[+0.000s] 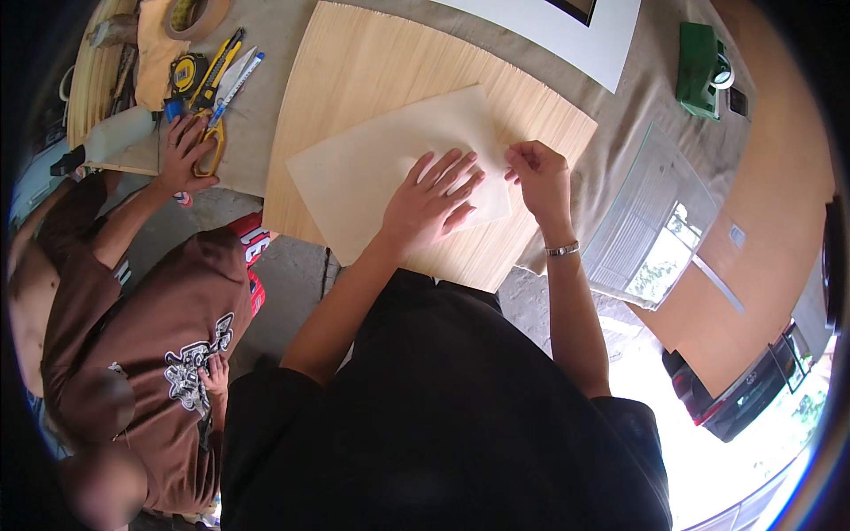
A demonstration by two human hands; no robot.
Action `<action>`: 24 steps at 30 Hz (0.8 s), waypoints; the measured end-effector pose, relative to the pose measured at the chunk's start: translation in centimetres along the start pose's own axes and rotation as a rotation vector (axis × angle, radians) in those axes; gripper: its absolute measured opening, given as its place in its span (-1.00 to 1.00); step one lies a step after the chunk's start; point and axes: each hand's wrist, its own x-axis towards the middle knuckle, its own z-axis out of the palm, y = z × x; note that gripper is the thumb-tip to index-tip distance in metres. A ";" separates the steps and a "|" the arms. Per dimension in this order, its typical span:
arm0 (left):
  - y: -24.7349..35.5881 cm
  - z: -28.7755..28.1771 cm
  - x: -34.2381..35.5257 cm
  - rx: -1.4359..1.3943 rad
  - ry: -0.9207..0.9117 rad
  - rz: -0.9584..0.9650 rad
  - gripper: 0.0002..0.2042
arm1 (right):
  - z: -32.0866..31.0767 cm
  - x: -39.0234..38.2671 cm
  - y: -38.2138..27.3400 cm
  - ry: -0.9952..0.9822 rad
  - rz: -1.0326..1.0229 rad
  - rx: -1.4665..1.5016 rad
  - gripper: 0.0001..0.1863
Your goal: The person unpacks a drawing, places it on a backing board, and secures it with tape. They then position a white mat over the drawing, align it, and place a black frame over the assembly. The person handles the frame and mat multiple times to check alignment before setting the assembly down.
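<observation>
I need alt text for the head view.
The person's left hand lies spread on a pale sheet atop a wooden board; the right hand is curled beside the sheet's right edge. At left, a co-worker's hand is by scissors and a tape measure.

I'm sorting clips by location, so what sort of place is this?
Probably a workshop or garage: a tape measure and utility knife lie on the cloth-covered worktable, a glass pane lies there too, and a vehicle shows in the daylight beyond.
</observation>
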 end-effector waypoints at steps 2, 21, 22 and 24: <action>-0.2 0.0 0.0 -0.008 0.006 0.000 -0.47 | 0.2 0.3 -0.4 -0.007 -0.015 -0.038 -0.79; -0.6 0.3 0.6 0.005 0.010 -0.002 -0.49 | 1.3 0.7 -1.7 0.092 -0.034 -0.121 -0.76; -0.6 0.3 0.5 0.005 0.010 -0.002 -0.49 | 1.4 0.7 -1.8 0.100 -0.035 -0.128 -0.76; -0.6 0.2 0.5 0.009 0.009 -0.004 -0.49 | 1.6 0.6 -2.2 0.102 -0.009 -0.131 -0.75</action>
